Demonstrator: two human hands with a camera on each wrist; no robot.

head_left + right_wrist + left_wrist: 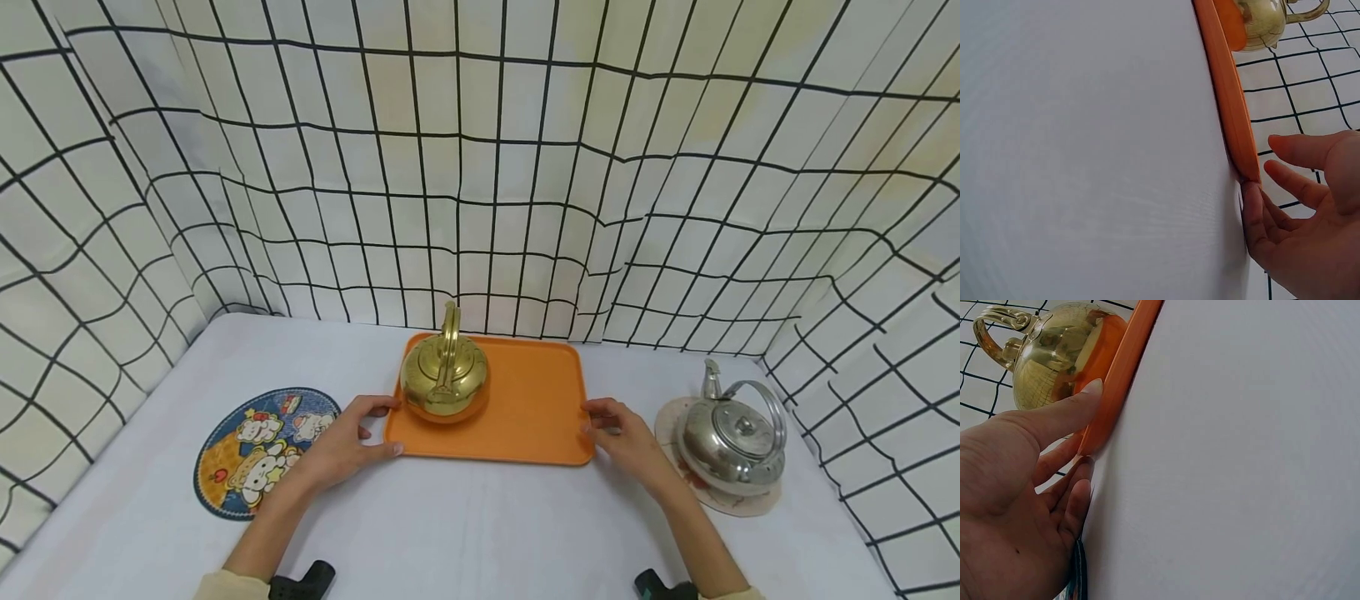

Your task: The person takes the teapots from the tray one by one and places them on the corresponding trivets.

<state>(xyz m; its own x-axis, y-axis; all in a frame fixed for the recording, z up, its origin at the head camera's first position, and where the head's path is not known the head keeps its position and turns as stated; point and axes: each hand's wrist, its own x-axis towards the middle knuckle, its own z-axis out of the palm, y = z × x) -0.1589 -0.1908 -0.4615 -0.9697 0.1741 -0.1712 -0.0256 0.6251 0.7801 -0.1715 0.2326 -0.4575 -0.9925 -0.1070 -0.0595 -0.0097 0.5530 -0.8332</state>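
A shiny gold kettle [444,375] stands upright on the left part of an orange tray [536,400], its handle arching over the lid. The tray lies flat on the white cloth. At its front left corner, my left hand [347,442] holds the rim, the thumb [1088,394] on top and the other fingers along the outer side. My right hand [628,437] is at the tray's right edge. In the right wrist view, a lower finger [1252,209] touches the rim's side, while the thumb [1304,149] stands apart from it.
To the left lies an oval mat [262,450] with cartoon animals, partly behind my left forearm. A silver kettle [735,437] stands on a round beige mat [720,502] at the right. Cloth walls [480,167] with black grid lines enclose the table's back and sides.
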